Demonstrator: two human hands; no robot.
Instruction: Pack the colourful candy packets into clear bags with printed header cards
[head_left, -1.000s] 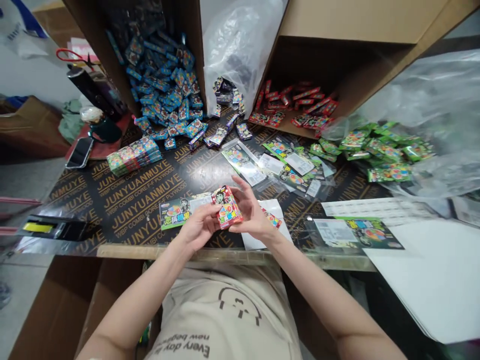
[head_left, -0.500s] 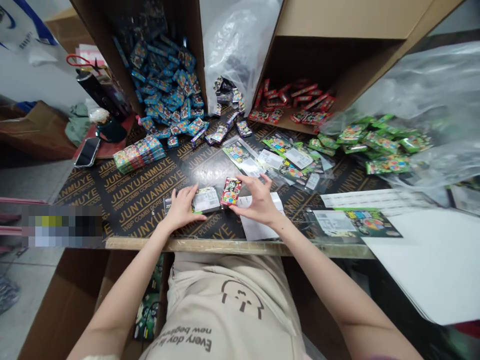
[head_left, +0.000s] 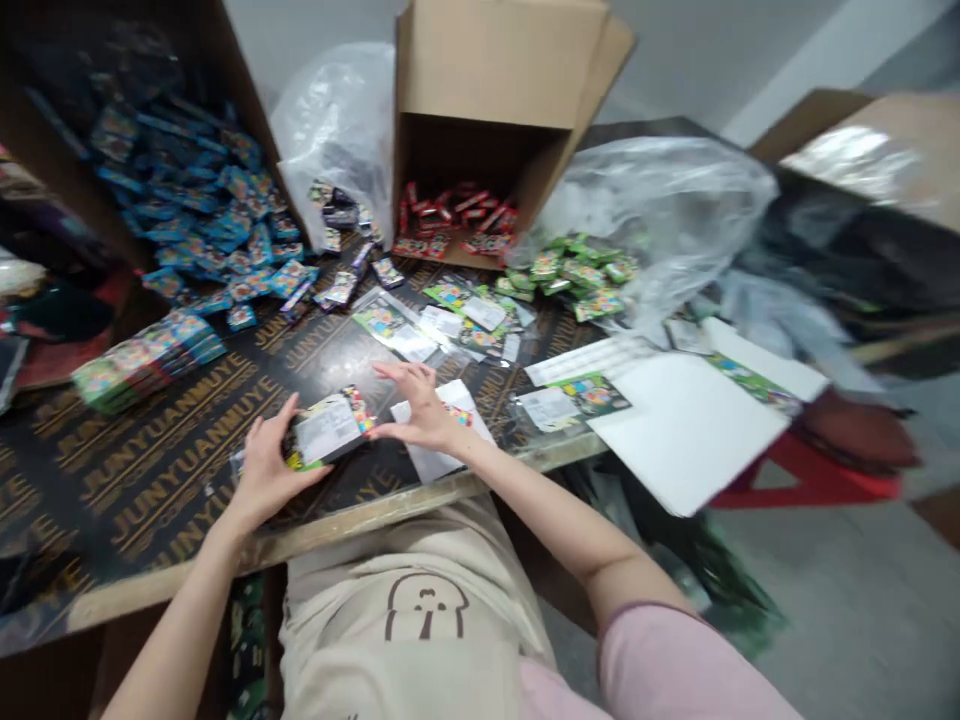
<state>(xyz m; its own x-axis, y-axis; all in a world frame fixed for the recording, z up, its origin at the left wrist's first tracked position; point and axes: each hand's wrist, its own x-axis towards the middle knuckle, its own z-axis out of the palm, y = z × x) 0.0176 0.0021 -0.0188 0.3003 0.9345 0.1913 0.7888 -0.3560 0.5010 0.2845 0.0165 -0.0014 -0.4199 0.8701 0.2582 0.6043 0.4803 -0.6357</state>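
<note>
A flat clear packet (head_left: 326, 430) with a white label lies on the dark tabletop near its front edge. My left hand (head_left: 266, 470) grips its left end, fingers at the upper edge and thumb along the lower one. A small red box (head_left: 360, 408) sits at the packet's right end. Beside it is my right hand (head_left: 424, 410), fingers spread and thumb tip close to the box; whether the thumb touches it is unclear. White paper (head_left: 431, 465) lies partly under my right hand, with a small colourful piece on it.
Blue boxes (head_left: 225, 230) spill from a carton at left, near a stacked row (head_left: 150, 360). Behind are red boxes (head_left: 457, 215) in a carton and green packs (head_left: 577, 270). Labelled packets (head_left: 480, 315) and white sheets (head_left: 690, 420) lie to the right.
The view has swung right. My right hand has opened from the red box, which now rests against the packet's right end. The packet is tilted more, with my left hand still at it.
</note>
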